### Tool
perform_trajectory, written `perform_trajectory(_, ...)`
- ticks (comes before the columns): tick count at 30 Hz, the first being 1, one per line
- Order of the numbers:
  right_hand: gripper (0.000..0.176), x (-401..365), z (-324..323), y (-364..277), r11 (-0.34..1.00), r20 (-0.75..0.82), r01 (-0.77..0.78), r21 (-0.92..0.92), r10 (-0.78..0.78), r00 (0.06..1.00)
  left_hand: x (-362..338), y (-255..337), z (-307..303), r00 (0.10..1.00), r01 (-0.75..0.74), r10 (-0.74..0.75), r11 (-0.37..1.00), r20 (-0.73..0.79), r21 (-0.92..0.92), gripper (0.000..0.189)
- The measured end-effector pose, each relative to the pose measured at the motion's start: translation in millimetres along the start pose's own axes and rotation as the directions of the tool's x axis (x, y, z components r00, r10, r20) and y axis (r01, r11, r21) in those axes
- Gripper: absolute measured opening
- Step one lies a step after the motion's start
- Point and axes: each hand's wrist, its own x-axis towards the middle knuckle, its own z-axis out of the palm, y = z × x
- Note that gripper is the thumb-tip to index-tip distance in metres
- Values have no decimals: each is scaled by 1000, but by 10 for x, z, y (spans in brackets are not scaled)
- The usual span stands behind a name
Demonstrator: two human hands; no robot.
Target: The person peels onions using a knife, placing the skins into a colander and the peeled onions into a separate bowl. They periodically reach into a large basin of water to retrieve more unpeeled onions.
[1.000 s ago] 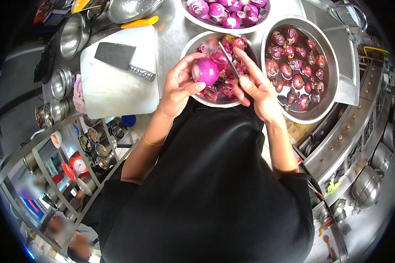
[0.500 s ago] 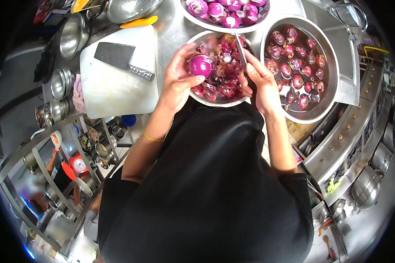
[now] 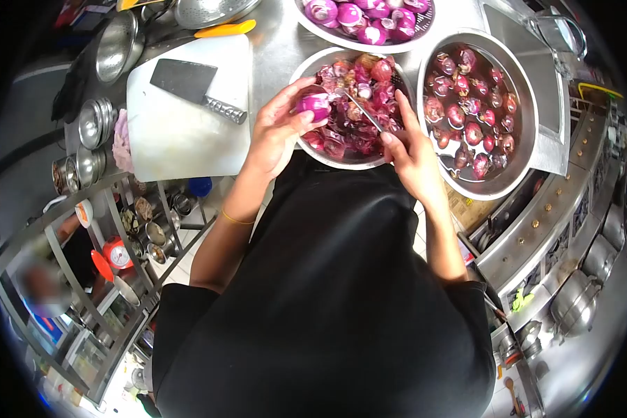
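A purple-red onion with a pale patch is in the fingers of my left hand, over the left side of a metal bowl. My right hand grips a small knife at the bowl's right side. Its blade slants up and left across the bowl, the tip close to the onion but seemingly apart from it. Loose onion skins and scraps fill the bowl below both hands. The knife's handle is mostly hidden in my fingers.
Unpeeled onions sit in liquid in a large basin on the right. Beyond the bowl stands a colander of peeled onions. A cleaver lies on a white cutting board at left, near an orange-handled tool. Another person is at lower left.
The knife has swung from nearly upright to a leftward slant, and my right hand has turned and dropped slightly. My left hand has shifted a little left and turned the onion.
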Motion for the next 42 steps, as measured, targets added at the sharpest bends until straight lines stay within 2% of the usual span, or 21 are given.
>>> perform_trajectory(1, 69, -44, -21, -78, 994, -12, 108, -10, -108, 994, -5, 11, 12, 1000, 5, -4, 999, -13, 41, 62)
perform_trajectory(2, 65, -82, -10, -159, 988, -61, 147, -52, -150, 987, 1, 3, 16, 999, -33, 37, 985, -20, 172, 60)
perform_trajectory(3, 65, -99, 18, -208, 988, -60, 148, -51, -151, 987, 4, -14, 40, 999, -34, 38, 984, -21, 172, 60)
perform_trajectory(5, 62, -117, 84, -289, 899, -81, 395, -191, -415, 906, 29, -45, 99, 966, -234, 257, 925, -40, 300, 57)
perform_trajectory(7, 60, -112, 156, -331, 852, -42, 461, -249, -485, 874, 28, -19, 135, 957, -259, 286, 918, -49, 299, 56)
perform_trajectory(9, 59, -95, 208, -336, 850, -20, 452, -270, -474, 880, 1, 50, 183, 968, -225, 251, 902, -25, 368, 58)
perform_trajectory(13, 57, -71, 244, -311, 865, -29, 440, -242, -459, 888, -33, 71, 192, 968, -217, 248, 900, -36, 377, 59)
perform_trajectory(16, 55, -60, 249, -317, 844, -84, 487, -224, -514, 854, -53, 75, 201, 966, -220, 254, 900, -43, 376, 58)
perform_trajectory(18, 52, -72, 214, -369, 917, -60, 366, -161, -379, 923, -59, 69, 195, 957, -246, 289, 869, -36, 429, 57)
perform_trajectory(19, 52, -68, 224, -363, 916, -58, 367, -161, -380, 923, -63, 74, 197, 957, -246, 289, 869, -38, 429, 57)
perform_trajectory(21, 50, -57, 251, -337, 865, -65, 473, -167, -488, 870, -73, 92, 212, 960, -238, 279, 873, -37, 426, 56)
perform_trajectory(28, 44, 6, 274, -329, 854, -21, 501, -142, -509, 861, -90, 101, 264, 969, -205, 244, 888, -45, 412, 57)
perform_trajectory(30, 39, -20, 251, -368, 898, 45, 299, -324, -301, 953, -93, 128, 302, 972, -189, 231, 880, -47, 435, 58)
perform_trajectory(31, 39, 25, 264, -325, 897, 45, 301, -325, -303, 952, -88, 119, 304, 971, -191, 234, 880, -47, 435, 58)
perform_trajectory(33, 35, 150, 310, -201, 847, -162, 531, 11, -522, 837, -87, 99, 299, 963, -238, 268, 881, -18, 410, 59)
perform_trajectory(34, 31, 121, 293, -248, 904, -157, 391, 171, -367, 917, -95, 110, 307, 962, -240, 271, 880, -19, 410, 59)
perform_trajectory(35, 31, 151, 286, -163, 911, -163, 356, 208, -326, 931, -104, 127, 324, 965, -236, 263, 883, -11, 407, 61)
perform_trajectory(37, 33, 155, 223, -132, 872, -92, 227, 433, -208, 974, -101, 122, 328, 967, -233, 254, 886, 0, 400, 62)
perform_trajectory(38, 33, 155, 198, -126, 873, -95, 228, 431, -207, 974, -101, 110, 299, 966, -248, 256, 895, 28, 371, 65)
perform_trajectory(40, 35, 169, 158, -118, 818, -99, 141, 558, -103, 990, -98, 102, 246, 964, -262, 259, 902, 58, 342, 68)
perform_trajectory(42, 36, 220, 131, -26, 769, -131, 151, 621, -88, 987, -102, 100, 198, 973, -225, 208, 944, 95, 242, 69)
